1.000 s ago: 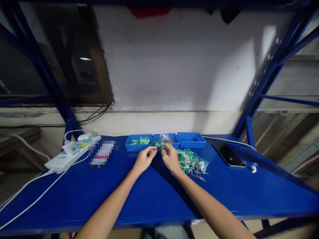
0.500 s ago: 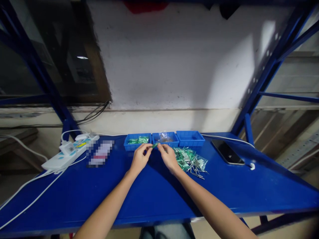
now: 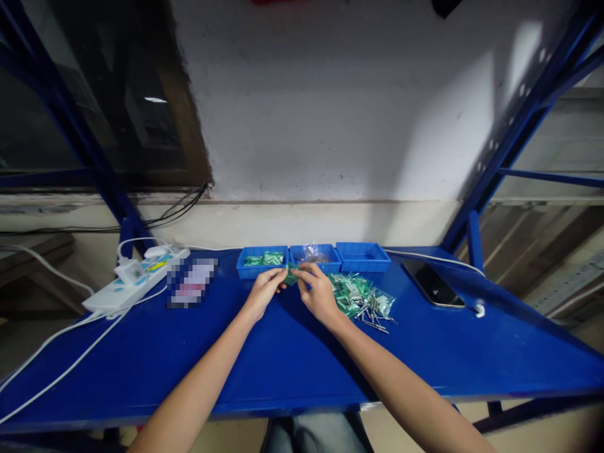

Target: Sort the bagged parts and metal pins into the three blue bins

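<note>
My left hand (image 3: pixel 262 292) and my right hand (image 3: pixel 318 292) meet just in front of three small blue trays, both pinching one small green packet (image 3: pixel 290 275) between their fingertips. The left blue tray (image 3: pixel 261 261) holds green packets. In the middle blue tray (image 3: pixel 313 255) lies a clear plastic bag. The right blue tray (image 3: pixel 362 256) looks bare. Right of my right hand lies a pile of green packets and metal pins (image 3: pixel 361 299) on the blue table (image 3: pixel 292 358).
A white power strip (image 3: pixel 134 279) with plugs and white cables sits at the table's left, beside a blurred card (image 3: pixel 191 283). A black phone (image 3: pixel 433 283) with a white cable lies at the right. Blue shelf posts stand at both sides.
Both hands stay together at the trays, shifting slightly while working the green packet between the fingertips. The camera has tilted a little, so the table sits higher in the picture.
</note>
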A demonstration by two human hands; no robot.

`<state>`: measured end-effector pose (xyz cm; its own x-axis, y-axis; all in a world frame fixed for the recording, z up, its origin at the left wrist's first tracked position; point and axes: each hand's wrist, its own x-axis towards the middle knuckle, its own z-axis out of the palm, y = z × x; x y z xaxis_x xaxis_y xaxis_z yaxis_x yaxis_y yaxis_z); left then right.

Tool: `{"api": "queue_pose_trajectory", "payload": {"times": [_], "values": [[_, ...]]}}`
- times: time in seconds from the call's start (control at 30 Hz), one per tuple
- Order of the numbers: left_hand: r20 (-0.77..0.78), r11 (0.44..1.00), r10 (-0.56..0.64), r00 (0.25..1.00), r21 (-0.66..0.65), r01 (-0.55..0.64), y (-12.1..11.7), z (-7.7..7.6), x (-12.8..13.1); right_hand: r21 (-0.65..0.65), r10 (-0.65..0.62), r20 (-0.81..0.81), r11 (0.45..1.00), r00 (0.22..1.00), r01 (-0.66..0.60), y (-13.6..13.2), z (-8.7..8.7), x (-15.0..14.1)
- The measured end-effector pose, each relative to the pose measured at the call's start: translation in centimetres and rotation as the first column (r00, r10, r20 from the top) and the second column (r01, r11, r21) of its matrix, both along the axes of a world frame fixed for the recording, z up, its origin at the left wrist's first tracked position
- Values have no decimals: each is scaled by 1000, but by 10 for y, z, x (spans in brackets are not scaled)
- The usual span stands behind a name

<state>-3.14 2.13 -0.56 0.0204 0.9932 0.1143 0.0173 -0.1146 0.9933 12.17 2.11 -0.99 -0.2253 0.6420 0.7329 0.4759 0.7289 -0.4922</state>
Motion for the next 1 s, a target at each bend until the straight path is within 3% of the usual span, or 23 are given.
{"api": "queue_pose_trajectory", "payload": {"times": [0.1,0.2,0.27,0.33,0.4,0.47,0.63,0.83,1.0], "values": [[-44,994,55,998,98,-50,3,6,-5,33,19,41,999,999,-21,0,2,0],[-197,908,314,929,349,-233,12,22,-17,39,-24,-9,999,1000,25,2,9,5],[-340,797,509,791,533,-284,19,33,-27,43,-96,-76,994,992,99,5,16,13],[-474,718,639,606,651,-248,25,38,-34,44,-172,-140,983,975,180,10,20,24],[-609,734,648,458,659,-164,29,34,-35,40,-243,-202,966,949,256,17,23,35],[-721,799,571,393,598,-64,29,23,-32,23,-305,-259,946,916,322,23,24,45],[-742,815,544,391,578,-38,27,0,-30,-52,-376,-347,922,859,383,33,25,63],[-673,777,573,468,628,-47,30,3,-35,-74,-463,-446,872,766,484,42,28,84],[-669,754,640,377,640,-145,22,3,-31,-129,-617,-313,781,722,611,42,18,122]]}}
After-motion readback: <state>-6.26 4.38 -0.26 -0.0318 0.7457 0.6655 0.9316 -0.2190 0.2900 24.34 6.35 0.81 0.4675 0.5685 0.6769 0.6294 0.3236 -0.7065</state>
